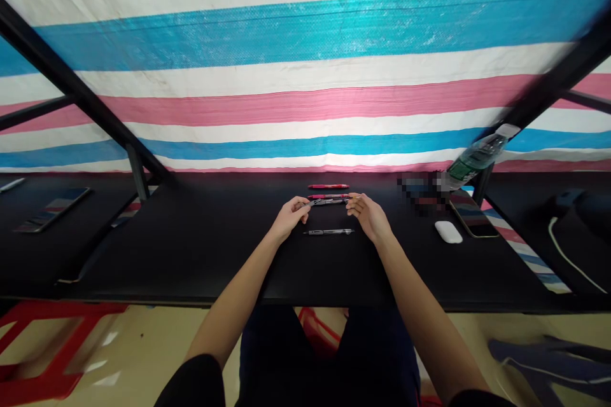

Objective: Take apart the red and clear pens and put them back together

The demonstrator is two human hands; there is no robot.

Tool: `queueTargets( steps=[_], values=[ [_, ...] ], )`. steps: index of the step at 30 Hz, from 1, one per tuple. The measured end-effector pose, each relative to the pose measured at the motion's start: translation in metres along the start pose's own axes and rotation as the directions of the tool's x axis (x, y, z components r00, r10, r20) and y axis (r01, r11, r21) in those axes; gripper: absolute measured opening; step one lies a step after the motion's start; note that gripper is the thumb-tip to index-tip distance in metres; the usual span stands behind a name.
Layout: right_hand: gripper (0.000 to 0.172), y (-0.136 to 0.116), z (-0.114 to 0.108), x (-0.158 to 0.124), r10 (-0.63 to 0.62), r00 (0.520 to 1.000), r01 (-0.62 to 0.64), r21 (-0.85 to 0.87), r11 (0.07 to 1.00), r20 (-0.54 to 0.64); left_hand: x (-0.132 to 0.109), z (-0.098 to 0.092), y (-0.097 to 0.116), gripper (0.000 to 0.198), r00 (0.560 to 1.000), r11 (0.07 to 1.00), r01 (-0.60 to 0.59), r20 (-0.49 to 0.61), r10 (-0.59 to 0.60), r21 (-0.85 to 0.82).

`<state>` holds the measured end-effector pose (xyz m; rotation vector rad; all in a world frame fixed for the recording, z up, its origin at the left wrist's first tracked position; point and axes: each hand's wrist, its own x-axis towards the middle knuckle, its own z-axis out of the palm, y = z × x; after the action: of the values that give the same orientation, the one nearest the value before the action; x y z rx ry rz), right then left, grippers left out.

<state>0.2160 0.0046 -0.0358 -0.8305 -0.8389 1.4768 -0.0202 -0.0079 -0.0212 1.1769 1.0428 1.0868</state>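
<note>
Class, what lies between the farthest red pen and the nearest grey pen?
The head view shows a second red pen and, on its near side, another grey pen.

Glare brightens the striped sheet (334,32); outer edges blur.

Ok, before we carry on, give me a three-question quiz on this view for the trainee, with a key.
1. Multiple choice: which thing lies on the black table between the person's two wrists?
A) a red stool
B) a clear-barrelled pen
C) a white cable

2. True or false: the small white case is closer to the phone just right of it than to the left hand.

3. Short answer: what colour is the far pen, the one nearest the striped sheet?

Key: 1. B. 2. True. 3. Red.
</note>
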Motion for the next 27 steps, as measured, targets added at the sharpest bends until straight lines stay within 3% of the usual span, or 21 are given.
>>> queueTargets(
  steps=[9,17,23,27],
  values=[
    [0.030,0.001,0.002,-0.002,-0.003,1.000,0.003,-0.032,0.999,0.006,-0.001,0.000,0.001,0.027,0.999,0.998,-0.018,0.040,0.016,0.055],
    [0.033,0.000,0.011,-0.009,-0.032,0.990,0.054,-0.165,0.985,0.134,-0.003,-0.002,0.001,0.030,0.998,0.994,-0.030,0.063,0.023,0.108],
    [0.030,0.003,0.017,-0.013,-0.068,0.966,0.182,-0.465,0.866,0.251,-0.002,0.001,0.002,0.036,0.996,0.988,-0.031,0.088,0.017,0.149],
    [0.023,0.003,0.018,-0.013,-0.165,0.956,0.269,-0.500,0.823,0.243,0.000,0.000,0.000,0.045,0.998,0.997,0.016,0.053,-0.020,0.081]
  ],
)
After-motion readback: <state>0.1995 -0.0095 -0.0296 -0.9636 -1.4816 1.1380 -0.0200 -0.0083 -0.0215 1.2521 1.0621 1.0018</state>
